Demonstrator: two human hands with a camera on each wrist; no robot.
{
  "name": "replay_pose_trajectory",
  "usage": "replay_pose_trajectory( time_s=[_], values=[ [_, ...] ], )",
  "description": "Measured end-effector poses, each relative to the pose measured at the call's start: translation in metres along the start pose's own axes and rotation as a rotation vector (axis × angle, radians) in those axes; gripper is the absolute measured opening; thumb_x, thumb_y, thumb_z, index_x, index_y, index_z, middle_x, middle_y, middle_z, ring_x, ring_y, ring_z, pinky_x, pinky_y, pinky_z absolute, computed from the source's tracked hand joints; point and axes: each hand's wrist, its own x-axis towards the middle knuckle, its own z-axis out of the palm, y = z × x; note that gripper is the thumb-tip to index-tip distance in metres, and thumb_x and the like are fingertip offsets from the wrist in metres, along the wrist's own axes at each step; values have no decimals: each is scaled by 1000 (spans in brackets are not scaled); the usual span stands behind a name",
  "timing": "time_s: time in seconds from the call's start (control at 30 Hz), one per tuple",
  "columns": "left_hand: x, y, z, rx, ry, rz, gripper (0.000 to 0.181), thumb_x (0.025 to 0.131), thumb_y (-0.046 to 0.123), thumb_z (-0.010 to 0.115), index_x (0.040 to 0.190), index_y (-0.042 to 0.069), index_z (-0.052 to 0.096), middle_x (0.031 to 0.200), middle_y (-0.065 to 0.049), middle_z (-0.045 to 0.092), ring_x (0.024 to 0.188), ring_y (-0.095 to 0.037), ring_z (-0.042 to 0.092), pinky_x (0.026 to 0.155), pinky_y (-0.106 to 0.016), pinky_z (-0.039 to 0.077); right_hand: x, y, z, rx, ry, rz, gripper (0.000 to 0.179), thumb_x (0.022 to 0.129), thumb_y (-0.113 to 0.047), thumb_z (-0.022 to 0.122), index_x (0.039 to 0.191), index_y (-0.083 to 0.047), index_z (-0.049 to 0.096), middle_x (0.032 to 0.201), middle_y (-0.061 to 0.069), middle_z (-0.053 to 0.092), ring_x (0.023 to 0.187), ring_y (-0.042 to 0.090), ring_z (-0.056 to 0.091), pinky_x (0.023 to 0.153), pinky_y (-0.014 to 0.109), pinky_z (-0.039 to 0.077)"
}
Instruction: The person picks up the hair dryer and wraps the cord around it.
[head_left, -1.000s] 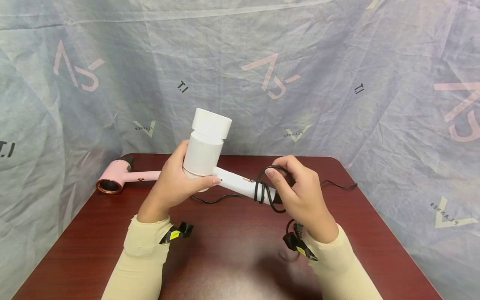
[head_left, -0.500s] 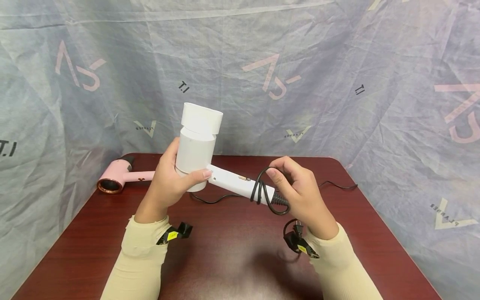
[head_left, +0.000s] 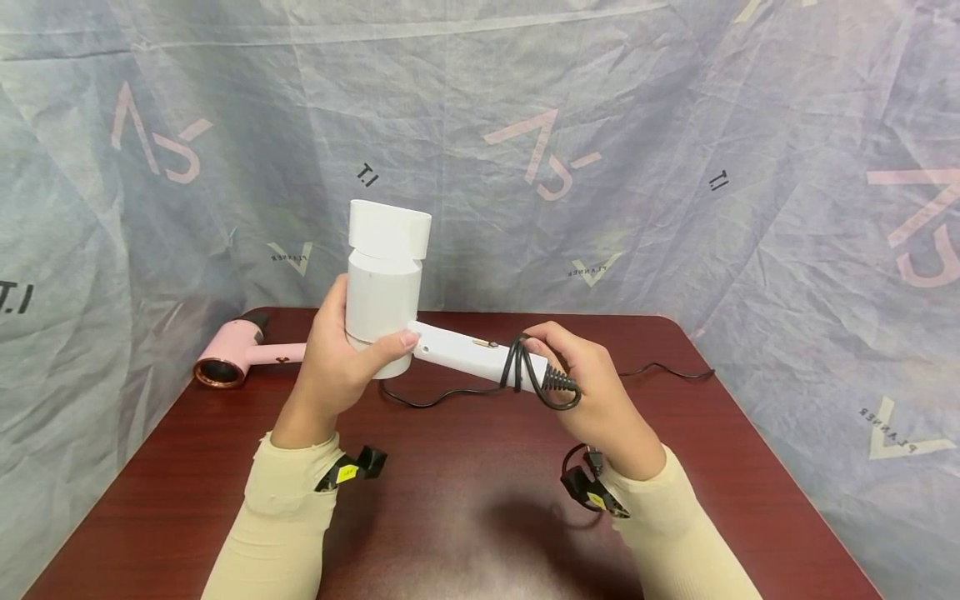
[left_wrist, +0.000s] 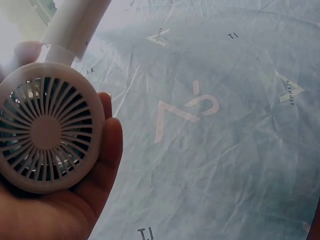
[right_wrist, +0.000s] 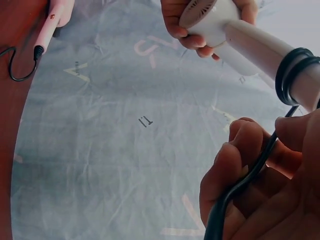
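Observation:
My left hand (head_left: 341,354) grips the barrel of a white hair dryer (head_left: 384,296) above the table, its wide nozzle pointing up. The round slotted grille (left_wrist: 46,131) at the rear fills much of the left wrist view, with fingers curled around its side. The dryer's handle slants down to the right, and loops of black power cord (head_left: 514,367) are wound around its lower end. There my right hand (head_left: 596,387) holds the cord; in the right wrist view the cord (right_wrist: 240,186) runs across its curled fingers. The plug (head_left: 594,460) hangs by the right wrist.
A pink hair dryer (head_left: 228,350) lies at the table's back left, partly hidden behind my left hand. Its black cord (head_left: 427,403) trails across the dark red table (head_left: 450,483). Grey printed fabric (head_left: 465,150) stands behind and beside the table.
The white dryer and my left hand have shifted left and slightly up. My right hand has come closer to the handle's end, and the cord loop above it has dropped.

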Motion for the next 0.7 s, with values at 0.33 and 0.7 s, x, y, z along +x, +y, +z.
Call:
replay_pose_trajectory(
  time_s=[0.33, 0.7],
  values=[
    [1, -1, 4, -16, 43, 3, 63, 79, -1, 81, 135, 7, 52, 113, -9, 64, 94, -26, 64, 80, -29, 57, -3, 1, 2, 9, -71, 88, 18, 104, -16, 60, 118, -25, 65, 76, -10, 64, 67, 9, 63, 62, 29, 54],
    [0, 2, 4, 12, 72, 7, 63, 80, 1, 80, 136, 7, 51, 114, -9, 64, 95, -25, 64, 80, -29, 56, -4, 0, 4, 111, -140, 151, 38, 102, -3, 52, 128, -29, 62, 79, -3, 66, 71, 12, 66, 65, 32, 58]
  ],
)
